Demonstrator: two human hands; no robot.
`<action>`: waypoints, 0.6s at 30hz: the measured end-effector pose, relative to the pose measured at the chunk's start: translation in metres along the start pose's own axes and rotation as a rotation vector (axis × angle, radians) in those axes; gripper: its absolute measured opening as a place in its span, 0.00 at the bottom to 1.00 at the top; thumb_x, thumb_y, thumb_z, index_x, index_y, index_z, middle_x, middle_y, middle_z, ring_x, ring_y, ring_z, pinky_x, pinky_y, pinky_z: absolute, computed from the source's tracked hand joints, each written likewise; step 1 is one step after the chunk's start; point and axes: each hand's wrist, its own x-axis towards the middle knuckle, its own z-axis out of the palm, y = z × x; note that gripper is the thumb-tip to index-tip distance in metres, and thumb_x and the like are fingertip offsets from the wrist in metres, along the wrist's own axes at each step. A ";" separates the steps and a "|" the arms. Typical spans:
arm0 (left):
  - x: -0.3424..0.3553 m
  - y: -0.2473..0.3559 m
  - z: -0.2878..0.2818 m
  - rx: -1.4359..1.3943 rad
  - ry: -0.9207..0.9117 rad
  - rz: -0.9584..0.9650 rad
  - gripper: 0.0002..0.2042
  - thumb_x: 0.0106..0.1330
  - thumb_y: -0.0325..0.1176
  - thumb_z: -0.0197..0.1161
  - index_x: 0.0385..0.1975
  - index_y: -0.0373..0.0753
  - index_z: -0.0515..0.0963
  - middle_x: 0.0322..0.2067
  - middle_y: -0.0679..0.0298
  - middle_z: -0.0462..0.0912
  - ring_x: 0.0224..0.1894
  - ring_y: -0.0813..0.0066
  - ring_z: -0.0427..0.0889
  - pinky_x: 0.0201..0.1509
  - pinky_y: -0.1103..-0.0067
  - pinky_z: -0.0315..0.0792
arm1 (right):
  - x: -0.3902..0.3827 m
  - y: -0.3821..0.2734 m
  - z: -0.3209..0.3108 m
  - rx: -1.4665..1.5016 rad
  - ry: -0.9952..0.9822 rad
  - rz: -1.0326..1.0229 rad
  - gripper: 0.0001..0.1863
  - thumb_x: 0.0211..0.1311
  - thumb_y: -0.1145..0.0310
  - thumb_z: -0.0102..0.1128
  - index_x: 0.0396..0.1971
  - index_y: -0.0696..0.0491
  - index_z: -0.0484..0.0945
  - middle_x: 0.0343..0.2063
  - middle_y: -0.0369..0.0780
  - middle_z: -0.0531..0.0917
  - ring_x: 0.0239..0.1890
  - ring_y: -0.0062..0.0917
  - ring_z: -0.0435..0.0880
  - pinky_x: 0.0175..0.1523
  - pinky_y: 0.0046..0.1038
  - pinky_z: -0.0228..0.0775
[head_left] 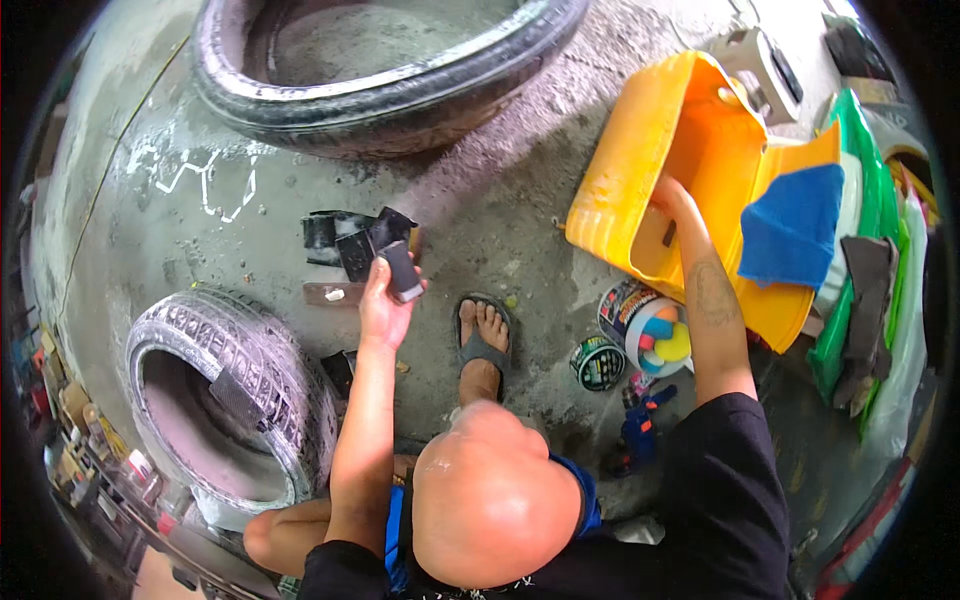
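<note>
My left hand (385,300) grips a small dark rectangular block (400,270) above a pile of black pieces (354,258) lying on the concrete floor, with a flat board (325,292) beside them. My right hand (670,195) reaches into a cut-open yellow plastic container (600,190); its fingertips are hidden there, so I cannot tell what they hold. A blue cloth (790,220) drapes over the container's right part. Below the container are an open tub with colourful sponge pads (662,340), a smaller can (598,365) and a blue-and-black power tool (640,430).
A large tyre (380,120) lies at the top. A smaller white-dusted tyre (305,390) lies left of my left forearm. A pale appliance (745,70), green plastic bags (870,180) and a dark cloth (865,310) are on the right. Assorted clutter (85,420) lines the far left.
</note>
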 end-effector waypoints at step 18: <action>0.048 -0.057 0.063 -0.191 -0.289 0.066 0.19 0.73 0.46 0.55 0.56 0.41 0.74 0.49 0.61 0.82 0.44 0.65 0.84 0.43 0.63 0.80 | -0.010 0.028 -0.134 0.357 0.057 -0.638 0.24 0.74 0.62 0.47 0.61 0.62 0.72 0.60 0.43 0.77 0.64 0.31 0.73 0.72 0.36 0.59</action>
